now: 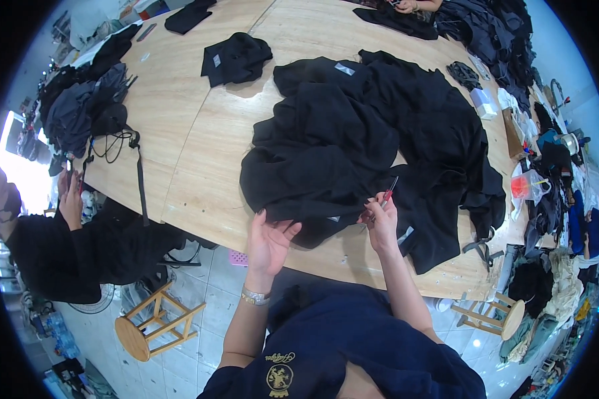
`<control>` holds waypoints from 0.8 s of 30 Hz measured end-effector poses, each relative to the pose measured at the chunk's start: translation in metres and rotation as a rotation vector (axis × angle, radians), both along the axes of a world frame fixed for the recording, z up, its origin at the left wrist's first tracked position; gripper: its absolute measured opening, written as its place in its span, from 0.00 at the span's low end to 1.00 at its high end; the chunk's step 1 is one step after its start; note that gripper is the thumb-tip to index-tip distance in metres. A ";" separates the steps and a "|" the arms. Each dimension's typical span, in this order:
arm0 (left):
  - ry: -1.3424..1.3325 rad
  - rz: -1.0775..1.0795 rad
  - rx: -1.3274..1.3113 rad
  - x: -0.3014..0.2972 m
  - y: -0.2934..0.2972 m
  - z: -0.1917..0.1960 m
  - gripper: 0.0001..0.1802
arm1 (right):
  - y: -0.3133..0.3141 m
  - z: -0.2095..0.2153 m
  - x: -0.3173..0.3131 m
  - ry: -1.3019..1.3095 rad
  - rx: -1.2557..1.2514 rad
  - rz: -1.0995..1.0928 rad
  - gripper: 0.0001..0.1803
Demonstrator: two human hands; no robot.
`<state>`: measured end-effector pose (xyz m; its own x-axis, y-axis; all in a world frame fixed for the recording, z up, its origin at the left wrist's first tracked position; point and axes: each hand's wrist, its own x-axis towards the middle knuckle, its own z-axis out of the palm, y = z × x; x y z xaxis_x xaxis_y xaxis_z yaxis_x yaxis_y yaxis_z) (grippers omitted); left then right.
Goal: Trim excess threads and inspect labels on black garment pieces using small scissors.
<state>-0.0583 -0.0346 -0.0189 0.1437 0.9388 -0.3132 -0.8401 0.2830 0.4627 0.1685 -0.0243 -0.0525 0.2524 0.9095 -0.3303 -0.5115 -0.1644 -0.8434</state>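
A black garment (306, 173) lies loosely bunched on the wooden table in front of me, with a pale label at its near edge. My left hand (270, 245) is palm up at that edge, fingers apart and curled a little; whether a fingertip touches the cloth I cannot tell. In my right hand (383, 223) is a small pair of red-handled scissors (387, 195), blades pointing away from me, over the garment's right side. More black garments (432, 126) lie heaped against it on the right, one with a pale label near my right wrist.
A folded black garment (236, 58) lies farther back on the table (199, 139). Dark clothes (80, 106) are piled at the left, near a seated person (66, 253). Another person's hand (407, 6) is at the far edge. Wooden stools (134, 338) stand below the table's near edge.
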 end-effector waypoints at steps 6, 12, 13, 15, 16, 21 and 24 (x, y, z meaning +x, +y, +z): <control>-0.142 -0.015 0.000 -0.006 -0.001 0.002 0.19 | -0.004 -0.001 -0.017 -0.167 0.003 0.130 0.11; -0.097 0.018 0.037 -0.003 -0.002 0.005 0.21 | -0.007 0.000 -0.020 -0.407 0.038 0.199 0.09; -0.097 0.017 0.038 -0.003 -0.002 0.005 0.21 | -0.008 0.003 -0.022 -0.646 0.100 0.188 0.10; -0.083 0.015 0.049 -0.003 -0.002 0.007 0.21 | -0.008 0.003 -0.026 -0.893 0.183 0.131 0.13; -0.083 0.014 0.052 -0.002 -0.002 0.007 0.21 | -0.008 0.004 -0.027 -0.894 0.185 0.129 0.13; -0.002 0.016 0.045 0.000 -0.003 0.011 0.11 | -0.007 0.031 -0.038 -0.785 0.282 0.269 0.15; 0.226 0.059 0.155 0.005 -0.005 0.012 0.24 | -0.009 0.059 -0.045 -0.842 0.240 0.483 0.16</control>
